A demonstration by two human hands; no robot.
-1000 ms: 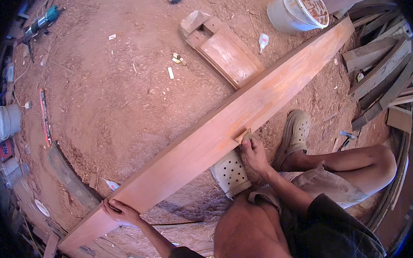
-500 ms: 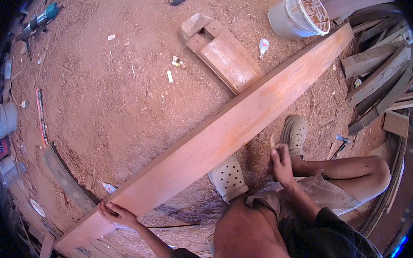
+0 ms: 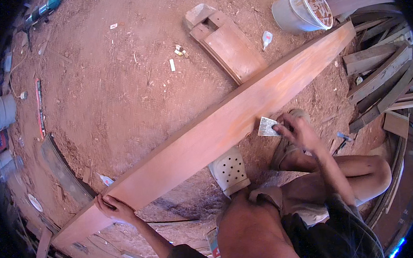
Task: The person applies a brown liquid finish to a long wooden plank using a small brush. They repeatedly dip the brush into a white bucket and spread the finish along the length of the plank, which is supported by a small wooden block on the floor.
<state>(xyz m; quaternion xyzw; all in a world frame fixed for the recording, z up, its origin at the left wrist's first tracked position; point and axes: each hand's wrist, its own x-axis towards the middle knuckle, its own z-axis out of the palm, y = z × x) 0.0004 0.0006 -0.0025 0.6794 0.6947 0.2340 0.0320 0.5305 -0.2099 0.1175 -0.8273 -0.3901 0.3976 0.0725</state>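
A long, tapering wooden plank (image 3: 189, 163) slants from lower left to upper right, with orange-tinted patches on its broad face. Near its lower-left end, my left hand (image 3: 115, 210) grips the plank, fingers curled over the far edge. My right hand (image 3: 301, 130) pinches a small, pale, speckled square that looks like a piece of sandpaper (image 3: 267, 126). That square is held beside the plank's near edge, above my shoe. Beneath the plank's far side, a wooden block assembly (image 3: 235, 51) with a slot lies on the ground.
A white bucket (image 3: 298, 10) with brown residue inside stands near the plank's far end. Beside the block lies a small white bottle (image 3: 267, 39). Curved wood pieces (image 3: 383, 75) are piled at right, with a hammer (image 3: 343, 140) nearby. A teal power tool (image 3: 41, 11) lies far left.
My right hand has moved up and to the right, and the sandpaper has turned its flat face into view. My left hand stays on the plank. The view has shifted slightly.
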